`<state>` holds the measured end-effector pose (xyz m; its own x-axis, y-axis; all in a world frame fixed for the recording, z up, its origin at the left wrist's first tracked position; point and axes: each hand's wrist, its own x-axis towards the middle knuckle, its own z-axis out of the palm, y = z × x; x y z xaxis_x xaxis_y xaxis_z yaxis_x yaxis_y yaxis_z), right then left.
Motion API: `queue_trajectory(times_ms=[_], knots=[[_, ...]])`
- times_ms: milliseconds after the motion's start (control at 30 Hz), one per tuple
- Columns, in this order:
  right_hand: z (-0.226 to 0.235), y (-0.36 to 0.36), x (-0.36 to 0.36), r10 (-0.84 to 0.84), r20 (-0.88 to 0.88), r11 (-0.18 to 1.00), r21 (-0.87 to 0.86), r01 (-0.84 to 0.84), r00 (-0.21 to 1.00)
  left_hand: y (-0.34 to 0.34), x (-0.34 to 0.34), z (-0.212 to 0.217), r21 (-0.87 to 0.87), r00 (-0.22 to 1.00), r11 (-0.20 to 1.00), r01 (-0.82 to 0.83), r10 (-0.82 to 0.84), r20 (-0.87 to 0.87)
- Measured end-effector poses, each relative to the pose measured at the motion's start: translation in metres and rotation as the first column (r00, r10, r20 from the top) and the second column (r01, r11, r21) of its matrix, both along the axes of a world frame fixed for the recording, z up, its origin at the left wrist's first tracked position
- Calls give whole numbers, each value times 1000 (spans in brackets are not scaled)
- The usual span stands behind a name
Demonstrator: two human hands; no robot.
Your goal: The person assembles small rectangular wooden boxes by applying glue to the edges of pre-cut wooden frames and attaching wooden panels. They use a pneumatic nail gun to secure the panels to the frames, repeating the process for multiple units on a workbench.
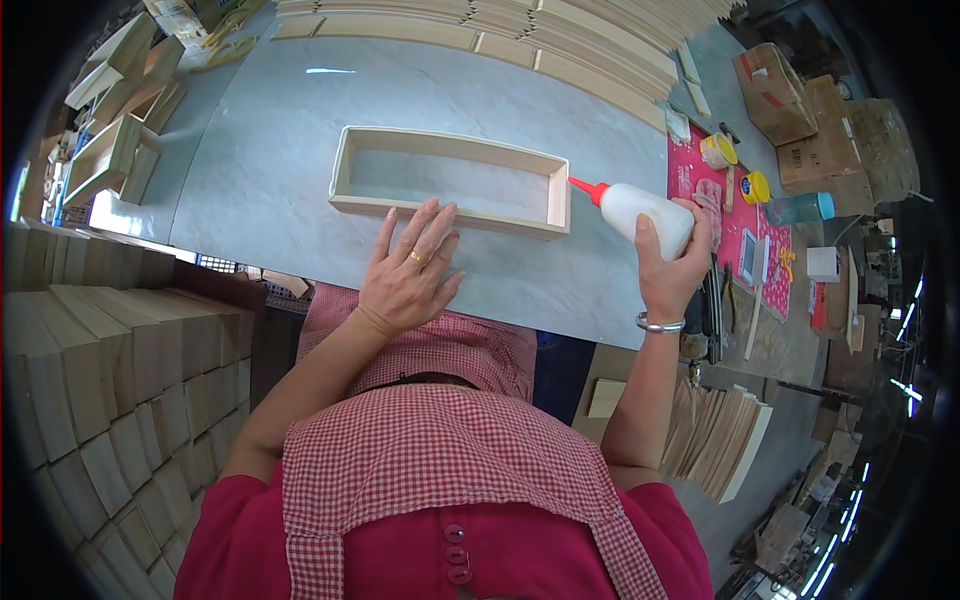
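Grey marbled tabletop (270, 140) spreads across the middle of the workshop, with layered pale wooden strips (480, 30) piled along its far edge. Stacked wooden blocks (120, 380) fill the lower left, beside the table. At the right, a pink mat (738, 222) carries yellow-marked tubs, a cloth and small tools, and cardboard boxes (825, 140) stand beyond it.

On the tabletop, in front of the person, lies a long rectangular wooden frame (455, 147); grey surface shows inside its four walls. The left hand (408, 278) is spread palm down, fingers loosely apart and grasping nothing, its fingertips at the near wall — whether they press on it, I cannot tell. A yellow ring circles one finger.

The right hand (672, 262) is curled around a white squeeze bottle (640, 212), thumb on the near side. The bottle tilts nearly flat, its red nozzle (590, 188) aimed left, with the tip right at the frame's right end.
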<state>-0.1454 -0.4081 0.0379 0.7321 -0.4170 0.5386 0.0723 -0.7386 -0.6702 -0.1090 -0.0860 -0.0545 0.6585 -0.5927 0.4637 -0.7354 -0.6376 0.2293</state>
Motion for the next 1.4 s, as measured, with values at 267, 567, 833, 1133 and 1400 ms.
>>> queue_trajectory(times_ms=[267,567,833,1133,1400], knots=[[11,8,-45,21,-88,997,76,-14,996,1,0,-1,3,1000,1000,-6,5,22],[-4,117,-11,280,18,853,454,-257,960,4,1,-7,-83,986,993,85,-72,151],[-22,192,47,450,49,822,368,-435,891,7,3,-8,-130,985,985,110,-91,145],[-14,172,38,418,-1,870,287,-400,908,7,2,-11,-109,992,988,109,-101,80],[-9,121,5,270,-32,931,264,-253,962,5,2,-4,-86,994,991,102,-97,58]])
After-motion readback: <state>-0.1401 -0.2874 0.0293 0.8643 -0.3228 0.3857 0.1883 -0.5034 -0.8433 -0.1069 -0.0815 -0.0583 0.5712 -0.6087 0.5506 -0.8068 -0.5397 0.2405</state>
